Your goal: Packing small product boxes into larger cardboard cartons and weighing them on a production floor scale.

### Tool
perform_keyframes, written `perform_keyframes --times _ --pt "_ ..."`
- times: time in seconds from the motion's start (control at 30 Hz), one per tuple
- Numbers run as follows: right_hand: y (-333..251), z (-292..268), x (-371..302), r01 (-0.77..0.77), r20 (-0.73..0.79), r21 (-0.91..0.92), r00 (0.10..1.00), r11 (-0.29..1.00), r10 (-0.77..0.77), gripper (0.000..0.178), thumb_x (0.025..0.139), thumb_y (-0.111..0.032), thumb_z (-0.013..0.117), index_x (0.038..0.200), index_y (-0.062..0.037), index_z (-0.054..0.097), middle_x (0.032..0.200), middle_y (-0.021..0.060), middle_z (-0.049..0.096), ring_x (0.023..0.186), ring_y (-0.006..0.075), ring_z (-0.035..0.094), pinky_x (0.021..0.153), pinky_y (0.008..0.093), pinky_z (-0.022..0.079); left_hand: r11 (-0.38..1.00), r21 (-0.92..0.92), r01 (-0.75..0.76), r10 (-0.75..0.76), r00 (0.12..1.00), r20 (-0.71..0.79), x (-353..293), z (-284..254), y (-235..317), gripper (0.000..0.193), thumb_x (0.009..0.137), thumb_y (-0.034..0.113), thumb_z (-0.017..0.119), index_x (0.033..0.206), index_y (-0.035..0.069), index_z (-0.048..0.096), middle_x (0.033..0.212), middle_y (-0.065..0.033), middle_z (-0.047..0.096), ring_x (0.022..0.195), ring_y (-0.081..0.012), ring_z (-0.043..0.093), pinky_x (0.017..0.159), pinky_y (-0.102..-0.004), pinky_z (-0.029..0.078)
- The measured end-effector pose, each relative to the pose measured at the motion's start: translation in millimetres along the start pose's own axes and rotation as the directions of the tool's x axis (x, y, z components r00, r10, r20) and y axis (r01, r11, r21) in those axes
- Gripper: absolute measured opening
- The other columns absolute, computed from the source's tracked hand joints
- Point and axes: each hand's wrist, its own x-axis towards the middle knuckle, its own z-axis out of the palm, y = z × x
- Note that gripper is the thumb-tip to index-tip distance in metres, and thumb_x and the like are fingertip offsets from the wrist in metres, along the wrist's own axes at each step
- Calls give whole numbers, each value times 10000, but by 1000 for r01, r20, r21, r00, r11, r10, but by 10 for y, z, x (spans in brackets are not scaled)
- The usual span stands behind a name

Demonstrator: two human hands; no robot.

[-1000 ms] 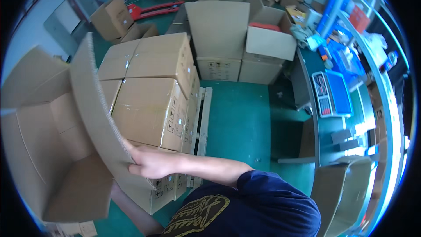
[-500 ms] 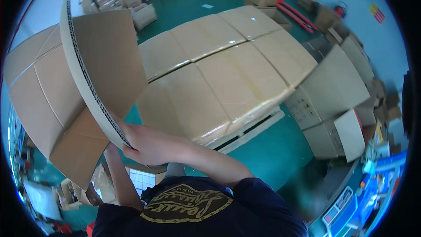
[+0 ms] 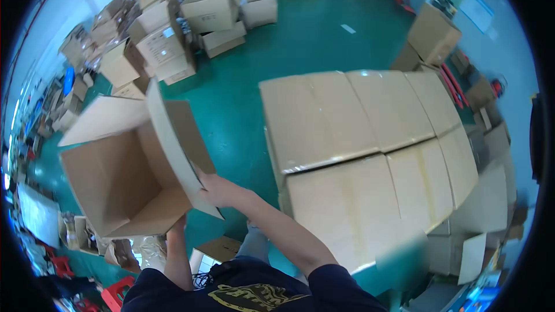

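An open cardboard box (image 3: 124, 182) hangs in the air at the left, its flaps spread and its inside bare. My right hand (image 3: 217, 189) is closed round the edge of the box's upright right-hand flap (image 3: 170, 133). Below the box's near lower corner is my left hand (image 3: 178, 224), its fingers mostly hidden behind the cardboard. To the right of both hands lies a wide block of taped cardboard cartons (image 3: 347, 167), apart from the box.
Many cartons (image 3: 165, 52) are piled along the far left wall. Green floor (image 3: 231, 121) runs between the box and the taped block. Close by my legs stands a small open carton (image 3: 219, 248). A red crate (image 3: 118, 292) sits at the lower left.
My view has swung left, and the taped block now sits farther right in it. The box has turned so that its open inside shows; both hands have stayed at it.
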Motion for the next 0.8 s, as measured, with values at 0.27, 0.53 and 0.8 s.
perform_keyframes --times 0.27,0.53,0.8 --pt "560 151 966 -278 262 10 928 960 266 820 820 -151 497 1507 -69 56 1131 329 583 1049 464 578 936 468 454 685 728 -15 72 996 -47 170 -26 -326 613 866 582 535 1280 131 519 1243 -101 574 1134 -281 541 983 -482 445" --pt "596 -426 1198 -404 128 -29 906 914 404 762 819 -133 535 1490 -55 183 1272 248 534 1135 325 565 982 373 425 677 -656 333 -579 791 -196 892 311 -499 538 906 513 482 1293 141 505 1282 -113 545 1171 -339 511 1015 -543 403" --pt "1515 -1304 2209 -255 -254 -14 936 967 244 642 821 -102 530 1433 -85 339 1156 169 603 914 243 636 864 353 481 688 -460 562 -717 624 -311 2820 425 -257 266 945 312 462 1069 77 453 1101 -205 521 1053 -363 564 968 -621 388"
